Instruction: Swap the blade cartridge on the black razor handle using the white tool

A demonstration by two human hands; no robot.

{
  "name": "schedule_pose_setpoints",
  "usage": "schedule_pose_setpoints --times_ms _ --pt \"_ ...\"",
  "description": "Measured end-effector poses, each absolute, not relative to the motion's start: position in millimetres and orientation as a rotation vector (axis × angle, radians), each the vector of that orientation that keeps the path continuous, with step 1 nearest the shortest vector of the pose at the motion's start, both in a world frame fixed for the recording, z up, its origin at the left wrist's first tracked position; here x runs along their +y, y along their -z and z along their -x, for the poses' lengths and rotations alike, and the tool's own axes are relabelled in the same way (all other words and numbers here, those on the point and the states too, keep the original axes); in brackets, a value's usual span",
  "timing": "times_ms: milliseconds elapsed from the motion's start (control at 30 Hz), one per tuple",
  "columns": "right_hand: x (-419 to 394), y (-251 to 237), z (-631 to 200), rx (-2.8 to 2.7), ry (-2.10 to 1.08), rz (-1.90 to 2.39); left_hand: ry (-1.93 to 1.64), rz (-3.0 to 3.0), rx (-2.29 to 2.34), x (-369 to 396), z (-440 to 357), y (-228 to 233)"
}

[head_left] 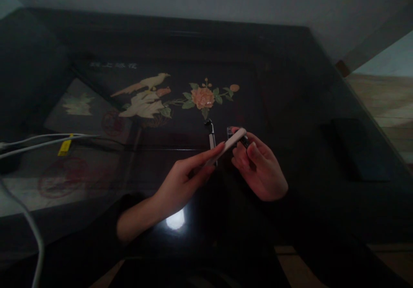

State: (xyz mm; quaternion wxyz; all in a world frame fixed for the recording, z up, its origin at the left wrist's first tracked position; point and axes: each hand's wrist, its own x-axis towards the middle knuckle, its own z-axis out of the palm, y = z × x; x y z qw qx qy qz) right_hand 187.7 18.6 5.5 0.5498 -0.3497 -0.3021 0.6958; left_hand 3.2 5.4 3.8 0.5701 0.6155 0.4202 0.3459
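L hand (180,184) pinches the near end of a slim, flat pale stick (227,145), smooth & rounded at the tip; R hand (260,167) is curled round a small dark piece (244,140) right at the stick's far end, so both hands meet over the table. Just beyond lies a thin metal-looking tool (211,136) w/ a dark head. The table (290,86) is glossy black lacquer w/ inlaid bird (146,96) & peach flower (202,97); white cables (35,144) w/ a yellow tag (65,147) trail at left.

tabletop (290,86) | pale characters, upper left | too blurred to read
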Motion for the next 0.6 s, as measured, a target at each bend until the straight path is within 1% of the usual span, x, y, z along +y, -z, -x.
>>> schedule_pose_setpoints --times_ms 433,600 --pt "16.9 -5.5 -188.7 -0.693 -1.637 0.857 -0.796 -1.558 0.856 3.7 -0.8 -0.3" --pt "18.2 -4.3 -188.0 -0.738 -1.639 0.839 -0.814 -1.557 0.946 6.3 -1.6 -1.8"
